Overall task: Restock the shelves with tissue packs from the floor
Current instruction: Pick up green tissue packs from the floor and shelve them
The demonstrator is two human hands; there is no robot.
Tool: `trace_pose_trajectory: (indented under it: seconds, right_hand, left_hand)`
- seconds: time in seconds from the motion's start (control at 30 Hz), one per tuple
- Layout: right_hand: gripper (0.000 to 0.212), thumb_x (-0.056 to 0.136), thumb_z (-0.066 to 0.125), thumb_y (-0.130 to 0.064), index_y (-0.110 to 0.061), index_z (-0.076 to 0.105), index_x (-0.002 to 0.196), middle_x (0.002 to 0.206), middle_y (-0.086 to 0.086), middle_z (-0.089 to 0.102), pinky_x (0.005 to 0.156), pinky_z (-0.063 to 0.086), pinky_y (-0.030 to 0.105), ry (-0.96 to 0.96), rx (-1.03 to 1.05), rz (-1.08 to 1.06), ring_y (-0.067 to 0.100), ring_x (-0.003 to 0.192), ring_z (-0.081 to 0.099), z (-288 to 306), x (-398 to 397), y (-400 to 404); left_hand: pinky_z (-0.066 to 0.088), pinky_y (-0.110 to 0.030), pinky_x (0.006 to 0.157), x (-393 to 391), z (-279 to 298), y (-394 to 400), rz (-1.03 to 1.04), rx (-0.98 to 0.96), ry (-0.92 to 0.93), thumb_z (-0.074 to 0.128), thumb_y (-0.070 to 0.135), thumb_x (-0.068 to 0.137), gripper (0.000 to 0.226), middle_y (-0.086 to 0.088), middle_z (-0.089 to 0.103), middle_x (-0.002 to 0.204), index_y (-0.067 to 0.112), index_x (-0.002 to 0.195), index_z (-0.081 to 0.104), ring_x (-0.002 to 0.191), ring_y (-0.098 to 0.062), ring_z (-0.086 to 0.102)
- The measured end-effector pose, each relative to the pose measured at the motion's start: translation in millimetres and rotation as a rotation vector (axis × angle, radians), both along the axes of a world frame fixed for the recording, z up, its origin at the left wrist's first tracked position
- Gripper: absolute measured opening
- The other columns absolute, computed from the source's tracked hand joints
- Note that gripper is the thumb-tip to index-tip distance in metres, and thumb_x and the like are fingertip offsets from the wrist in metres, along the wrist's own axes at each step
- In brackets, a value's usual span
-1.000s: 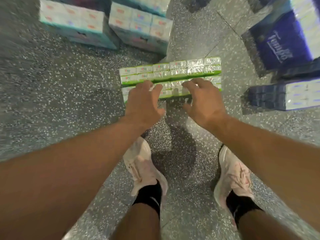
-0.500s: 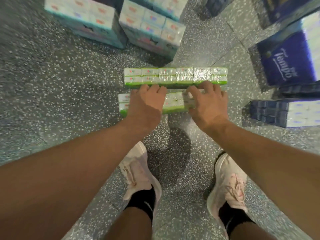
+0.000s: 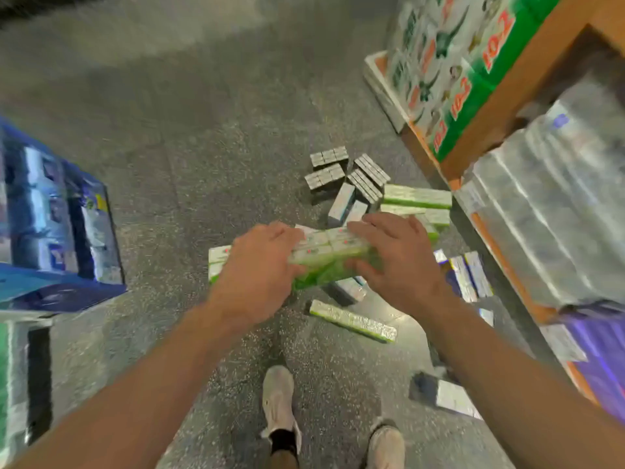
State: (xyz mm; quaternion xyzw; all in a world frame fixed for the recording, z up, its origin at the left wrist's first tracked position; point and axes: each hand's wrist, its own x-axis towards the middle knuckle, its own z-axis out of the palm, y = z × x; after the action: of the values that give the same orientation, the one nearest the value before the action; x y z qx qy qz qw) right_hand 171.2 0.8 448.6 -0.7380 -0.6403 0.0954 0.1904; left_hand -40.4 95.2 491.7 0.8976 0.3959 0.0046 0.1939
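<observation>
A long green-and-white tissue pack (image 3: 321, 252) hangs above the floor between both hands. My left hand (image 3: 260, 269) grips its left part from above; my right hand (image 3: 395, 262) grips its right part, thumb underneath. More green tissue packs lie on the floor: one (image 3: 351, 320) below the hands, two (image 3: 417, 196) by the shelf foot. The orange-framed shelf (image 3: 507, 96) rises at the right, with wrapped packs (image 3: 554, 211) on it. The view is blurred.
Small grey tissue bundles (image 3: 329, 167) and blue-white packs (image 3: 468, 275) are scattered on the speckled floor near the shelf. A large blue pack (image 3: 57, 228) stands at the left. A grey box (image 3: 443, 396) lies at the lower right. My shoes (image 3: 279, 397) are at the bottom.
Both hands have lifted the near green pack off the floor. The view has swung round from the stacked packs towards the shelf on the right.
</observation>
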Motion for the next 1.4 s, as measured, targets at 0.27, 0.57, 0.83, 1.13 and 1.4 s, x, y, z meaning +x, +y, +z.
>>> trace_pose_trajectory:
  seconds: [0.27, 0.57, 0.83, 1.13, 1.4]
  right_hand:
    - [0.053, 0.076, 0.061, -0.056, -0.029, 0.063, 0.122, 0.120, -0.003, 0.062, 0.098, 0.039, 0.052, -0.111, 0.384, 0.393, 0.023, 0.115, 0.056, 274, -142, 110]
    - [0.050, 0.073, 0.053, -0.061, -0.033, 0.063, 0.114, 0.109, -0.005, 0.065, 0.088, 0.044, 0.049, -0.013, 0.763, 0.780, 0.024, 0.103, 0.060, 446, -440, 168]
    - [0.048, 0.076, 0.050, -0.062, -0.035, 0.061, 0.114, 0.108, -0.007, 0.063, 0.087, 0.042, 0.047, 0.076, 0.881, 1.001, 0.023, 0.102, 0.059, 503, -646, 191]
    - [0.046, 0.076, 0.073, -0.049, -0.033, 0.059, 0.117, 0.112, -0.004, 0.061, 0.099, 0.034, 0.052, 0.135, 0.889, 1.182, 0.023, 0.110, 0.056, 486, -802, 266]
    - [0.045, 0.079, 0.074, -0.042, -0.028, 0.060, 0.119, 0.120, 0.002, 0.059, 0.103, 0.032, 0.060, 0.215, 0.900, 1.294, 0.027, 0.118, 0.054, 486, -940, 363]
  left_hand:
    - [0.045, -0.041, 0.089, -170, 263, 7, 0.369, 0.423, -0.148, 0.060, 0.034, 0.077, 0.047, -0.001, 0.062, 0.115, 0.018, 0.121, 0.061, 0.101, -0.028, 0.057]
    - [0.051, -0.045, 0.078, -439, 432, -40, 0.697, 0.801, -0.021, 0.052, 0.040, 0.081, 0.043, -0.004, 0.064, 0.107, 0.017, 0.115, 0.062, 0.092, -0.032, 0.060]
    - [0.053, -0.045, 0.083, -609, 482, -68, 0.945, 0.934, 0.111, 0.057, 0.038, 0.081, 0.048, -0.006, 0.066, 0.116, 0.018, 0.124, 0.058, 0.100, -0.032, 0.062]
    - [0.048, -0.043, 0.089, -714, 453, -26, 1.192, 1.009, 0.227, 0.078, 0.027, 0.078, 0.051, -0.003, 0.067, 0.119, 0.014, 0.125, 0.063, 0.102, -0.027, 0.061]
    - [0.047, -0.041, 0.089, -810, 454, 60, 1.358, 1.072, 0.369, 0.074, 0.028, 0.082, 0.046, 0.001, 0.066, 0.119, 0.017, 0.125, 0.062, 0.102, -0.026, 0.060]
